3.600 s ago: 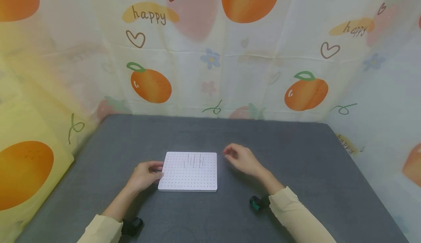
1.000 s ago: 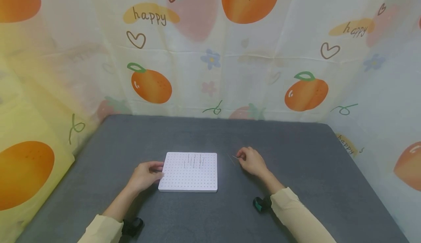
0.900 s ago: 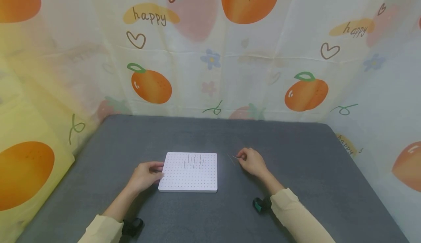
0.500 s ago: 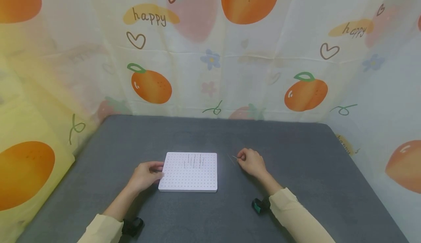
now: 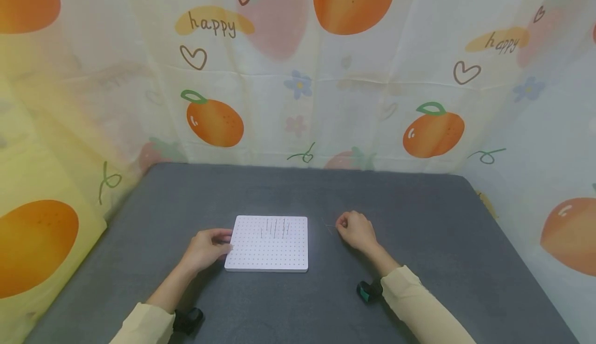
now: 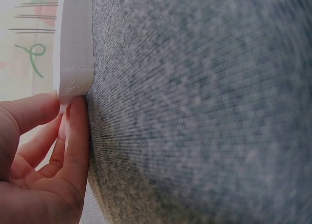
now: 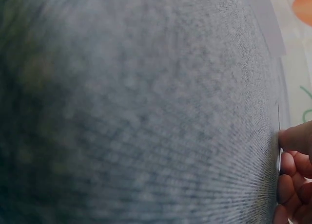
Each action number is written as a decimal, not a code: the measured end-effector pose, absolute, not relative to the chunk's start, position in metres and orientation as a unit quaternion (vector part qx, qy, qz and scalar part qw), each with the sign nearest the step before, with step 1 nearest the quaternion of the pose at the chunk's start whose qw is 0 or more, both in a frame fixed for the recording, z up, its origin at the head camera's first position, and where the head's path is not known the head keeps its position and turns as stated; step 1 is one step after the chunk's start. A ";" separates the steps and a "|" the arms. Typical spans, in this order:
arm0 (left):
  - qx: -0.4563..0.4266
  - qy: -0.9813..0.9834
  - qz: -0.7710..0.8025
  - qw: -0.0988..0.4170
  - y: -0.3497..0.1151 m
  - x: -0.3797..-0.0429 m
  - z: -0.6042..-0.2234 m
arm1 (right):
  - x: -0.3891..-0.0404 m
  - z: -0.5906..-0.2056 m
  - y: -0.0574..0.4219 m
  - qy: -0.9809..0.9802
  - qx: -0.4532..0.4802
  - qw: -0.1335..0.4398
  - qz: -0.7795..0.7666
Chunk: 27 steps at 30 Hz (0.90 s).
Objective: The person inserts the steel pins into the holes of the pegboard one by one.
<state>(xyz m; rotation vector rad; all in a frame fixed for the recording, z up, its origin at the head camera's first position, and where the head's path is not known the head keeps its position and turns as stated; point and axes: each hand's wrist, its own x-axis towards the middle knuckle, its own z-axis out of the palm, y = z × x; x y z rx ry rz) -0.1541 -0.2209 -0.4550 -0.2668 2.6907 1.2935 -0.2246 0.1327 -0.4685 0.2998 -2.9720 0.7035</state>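
A white pegboard (image 5: 265, 255) with rows of small holes lies flat on the table. Several thin needles (image 5: 274, 228) stand upright in its far half. My left hand (image 5: 203, 250) grips the board's left edge; in the left wrist view the thumb (image 6: 36, 109) is on the top face and a finger is at the underside. To the right of the board, my right hand (image 5: 356, 228) pinches a thin needle (image 5: 330, 225) low at the table. The needle (image 7: 279, 117) juts past the fingertips in the right wrist view. A second thin needle (image 5: 324, 222) lies close by.
The dark grey cloth-covered table (image 5: 298, 302) spreads around both hands. A fruit-print curtain (image 5: 298, 106) hangs along its back and sides. Black wrist cameras (image 5: 188, 321) sit near both cuffs.
My right hand has moved right, away from the board, since the oldest frame. Over the last second its needle has dipped closer to the table. My left hand and the board have stayed put.
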 end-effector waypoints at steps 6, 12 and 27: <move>-0.094 0.896 0.427 0.074 -0.220 -0.154 -0.454 | -0.224 -0.469 0.133 -0.967 0.107 0.043 0.227; -0.089 0.893 0.434 0.077 -0.220 -0.154 -0.452 | -0.224 -0.470 0.135 -0.964 0.115 0.042 0.237; -0.088 0.895 0.432 0.073 -0.220 -0.153 -0.452 | -0.226 -0.459 0.130 -0.951 0.131 0.046 0.276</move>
